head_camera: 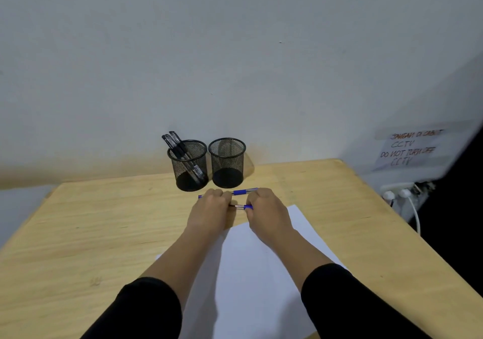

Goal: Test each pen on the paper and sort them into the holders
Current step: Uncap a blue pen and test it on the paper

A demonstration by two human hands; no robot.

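Note:
Both hands meet just above the table in front of two black mesh holders. My right hand (264,208) grips a blue pen (244,206) by its blue grip. The pen's silver tip end points left into the curled fingers of my left hand (211,208), and what those fingers enclose is hidden. A second blue pen (241,191) lies flat on the table just behind my knuckles. The left holder (188,174) has several black pens (180,150) leaning in it. Nothing shows inside the right holder (227,166). A white sheet of paper (261,265) lies under my forearms.
The wooden table (91,234) stands against a pale wall, with both holders near its back edge. To the right, past the table edge, are a power strip with white plugs (397,195), a hanging white cable and a handwritten notice (410,147).

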